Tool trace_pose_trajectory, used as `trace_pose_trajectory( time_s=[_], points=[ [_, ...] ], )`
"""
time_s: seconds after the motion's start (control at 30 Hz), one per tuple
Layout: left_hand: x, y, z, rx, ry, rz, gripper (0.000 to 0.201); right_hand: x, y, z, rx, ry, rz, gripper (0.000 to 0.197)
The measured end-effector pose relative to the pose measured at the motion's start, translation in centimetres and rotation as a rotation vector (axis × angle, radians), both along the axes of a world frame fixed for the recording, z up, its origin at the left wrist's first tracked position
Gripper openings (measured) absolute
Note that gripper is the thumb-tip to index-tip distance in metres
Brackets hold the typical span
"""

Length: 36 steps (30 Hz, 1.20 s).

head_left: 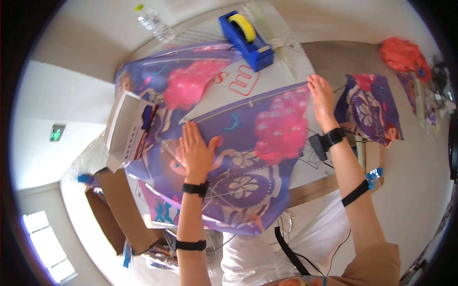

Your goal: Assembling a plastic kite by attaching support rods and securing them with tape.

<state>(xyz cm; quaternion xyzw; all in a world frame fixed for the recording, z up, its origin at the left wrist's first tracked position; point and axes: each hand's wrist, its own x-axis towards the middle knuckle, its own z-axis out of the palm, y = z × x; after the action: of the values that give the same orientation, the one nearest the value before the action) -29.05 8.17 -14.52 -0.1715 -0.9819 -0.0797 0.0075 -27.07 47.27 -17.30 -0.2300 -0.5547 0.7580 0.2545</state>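
Observation:
A large glossy purple sheet (pixel 224 164), printed with a pink coral shape and white flower patterns, lies across the board in front of me. Along its far edge runs a thin pale strip (pixel 251 102). My left hand (pixel 196 155) rests flat on the sheet's left part, thumb apart and fingertips just below the strip. At the far right corner, my right hand (pixel 320 97) touches the edge with its fingers stretched out. Beyond lies a second purple sheet (pixel 191 81) with a similar print, partly covered by the nearer one.
A blue tape dispenser (pixel 253 50) with yellow tape stands at the back, right of a clear bottle (pixel 153 23). An open white box (pixel 125 124) sits at the left, above a brown cardboard box (pixel 121 209). Rightward are a smaller purple printed piece (pixel 366 107) and red plastic (pixel 403 55).

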Motion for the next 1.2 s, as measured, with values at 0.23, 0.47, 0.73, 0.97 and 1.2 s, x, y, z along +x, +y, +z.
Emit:
trace_pose_trajectory(
  time_s=[0.23, 0.47, 0.73, 0.97, 1.2],
  points=[
    [0.1, 1.0, 1.2, 0.043, -0.022, -0.109, 0.082, 1.6, -0.8, 2.3, 0.896, -0.153, 0.000, 0.032],
    [0.1, 1.2, 1.3, 0.026, -0.092, -0.165, 0.082, 4.9, -0.5, 3.0, 1.588, -0.311, 0.310, 0.042],
    [0.1, 1.0, 1.0, 0.025, -0.102, -0.147, 0.084, 4.3, -2.1, 3.6, 1.603, -0.244, 0.324, 0.049],
    [0.1, 1.7, 0.9, 0.024, -0.102, -0.155, 0.084, 2.9, -0.8, 4.1, 1.598, -0.656, 0.262, 0.054],
    [0.2, 1.0, 1.5, 0.046, -0.084, -0.146, 0.082, 3.4, -5.0, 3.1, 1.673, -0.161, 0.566, 0.059]
  ],
)
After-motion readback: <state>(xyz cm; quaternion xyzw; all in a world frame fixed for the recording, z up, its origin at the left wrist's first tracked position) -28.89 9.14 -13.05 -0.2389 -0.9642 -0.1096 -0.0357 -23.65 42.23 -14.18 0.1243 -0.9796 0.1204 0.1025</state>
